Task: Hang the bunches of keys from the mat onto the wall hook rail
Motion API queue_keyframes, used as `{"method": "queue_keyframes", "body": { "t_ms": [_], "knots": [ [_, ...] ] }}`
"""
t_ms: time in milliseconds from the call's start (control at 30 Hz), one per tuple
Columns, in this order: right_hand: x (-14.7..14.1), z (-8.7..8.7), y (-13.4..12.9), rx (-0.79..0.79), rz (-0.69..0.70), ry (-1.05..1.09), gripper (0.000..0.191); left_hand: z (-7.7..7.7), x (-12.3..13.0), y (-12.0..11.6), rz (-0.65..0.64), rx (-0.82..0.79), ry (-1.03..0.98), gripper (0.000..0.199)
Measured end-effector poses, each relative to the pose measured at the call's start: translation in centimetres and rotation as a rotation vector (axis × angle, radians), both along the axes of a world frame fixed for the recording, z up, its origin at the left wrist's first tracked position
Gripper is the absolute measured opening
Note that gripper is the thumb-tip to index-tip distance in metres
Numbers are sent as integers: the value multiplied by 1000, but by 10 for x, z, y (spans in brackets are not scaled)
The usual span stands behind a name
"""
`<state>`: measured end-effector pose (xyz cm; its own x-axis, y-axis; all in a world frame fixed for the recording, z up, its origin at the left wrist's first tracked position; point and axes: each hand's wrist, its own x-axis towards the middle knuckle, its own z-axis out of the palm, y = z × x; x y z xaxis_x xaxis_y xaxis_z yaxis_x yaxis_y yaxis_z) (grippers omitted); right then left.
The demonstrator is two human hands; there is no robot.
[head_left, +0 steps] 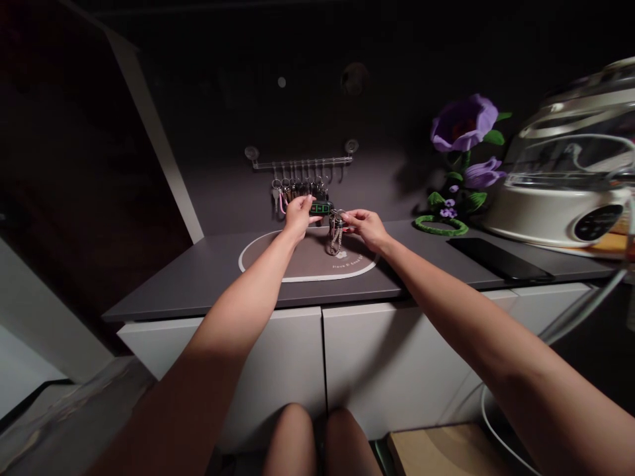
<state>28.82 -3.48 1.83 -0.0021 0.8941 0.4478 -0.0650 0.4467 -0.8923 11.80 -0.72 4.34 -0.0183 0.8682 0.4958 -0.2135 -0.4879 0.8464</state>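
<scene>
Grip: left hand (299, 217) pinches a key fob (320, 207) between thumb and fingers; right hand (367, 227) has thumb and fingertips closed on the metal key ring (340, 214) joined to it.
Position: fob held level between the two hands, above the mat (307, 261) and just in front of the hanging keys (276, 193).
Materials: fob hard and glossy; ring thin bare metal; hanging loop (336, 239) cord-like, with a braided or beaded texture, too small to tell which.
Rail: clear bar (302, 162) with small hooks, a round clear mount at each end, fixed to the wall (223, 106); a row of keys on metal rings below, one pink item among them.
Mat: flat, brown, rounded ends, pale border, pale print partly legible.
Bench: dark grey, smooth, matt top (178, 281) over pale flat cabinet doors (397, 357).
Right of mat: purple flower ornament (465, 124), fuzzy green leaves and ring base; black phone (499, 258) lying flat; cream appliance (560, 205) with transparent upper part and dark oval panel.
Room: dim, dark wall behind; grey patterned floor (94, 403) at lower left.
Fob appearance: dark, oblong, face outlined in green, reddish marks on the buttons; partly covered by the left thumb.
</scene>
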Motion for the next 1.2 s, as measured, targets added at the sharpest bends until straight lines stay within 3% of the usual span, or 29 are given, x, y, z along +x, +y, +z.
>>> {"method": "queue_keyframes", "body": {
  "t_ms": [133,300,433,567,733,1200],
  "knots": [
    [4,2,4,62,-100,7,35,-2,1,1,32,39,61,14],
    [9,10,7,140,-220,-30,37,-6,4,4,179,94,308,13],
    [9,24,11,148,-208,-32,39,-11,6,4,257,232,511,10],
    [5,43,17,143,-202,-49,36,-17,8,3,216,274,701,14],
    [4,63,33,263,-321,-175,33,-20,7,-1,300,304,899,19],
    [-10,83,91,155,-536,-38,30,-19,10,-8,470,281,997,26]
  ]
}}
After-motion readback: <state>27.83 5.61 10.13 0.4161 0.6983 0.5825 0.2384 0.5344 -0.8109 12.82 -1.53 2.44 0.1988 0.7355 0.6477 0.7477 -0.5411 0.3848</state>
